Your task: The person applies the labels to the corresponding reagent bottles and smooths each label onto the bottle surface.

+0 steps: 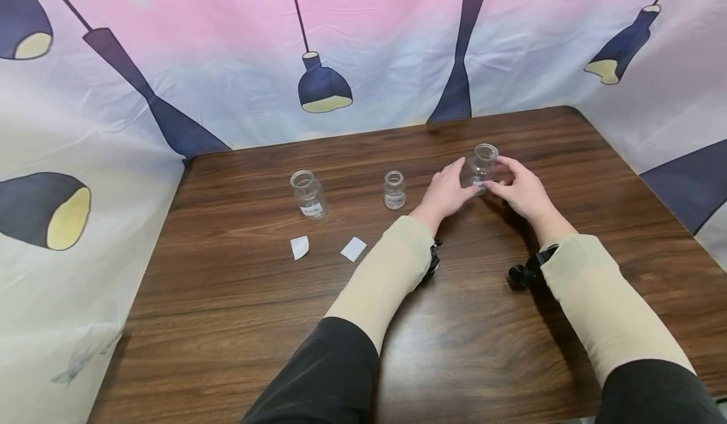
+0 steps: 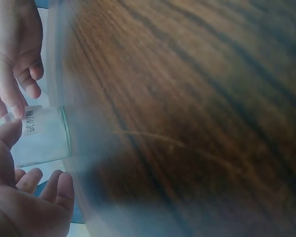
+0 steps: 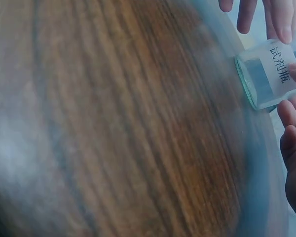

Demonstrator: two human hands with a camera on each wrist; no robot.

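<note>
At the right of the head view, a clear glass reagent bottle (image 1: 484, 169) is between my two hands, its open mouth up. My left hand (image 1: 445, 190) holds it from the left side, my right hand (image 1: 525, 192) from the right. Both thumbs press a white label (image 3: 278, 69) with handwritten characters on the bottle's front. In the left wrist view the label (image 2: 31, 120) lies against the glass, the thumbs at its edge. Some fingers curve around the bottle's sides and are partly hidden. Whether its base touches the table cannot be told.
A small labelled glass bottle (image 1: 394, 190) stands left of my left hand. Farther left is a larger labelled glass bottle (image 1: 308, 195). Two white paper pieces, a curled one (image 1: 300, 247) and a flat one (image 1: 354, 249), lie on the wooden table (image 1: 238, 304). A printed cloth (image 1: 238, 83) hangs behind.
</note>
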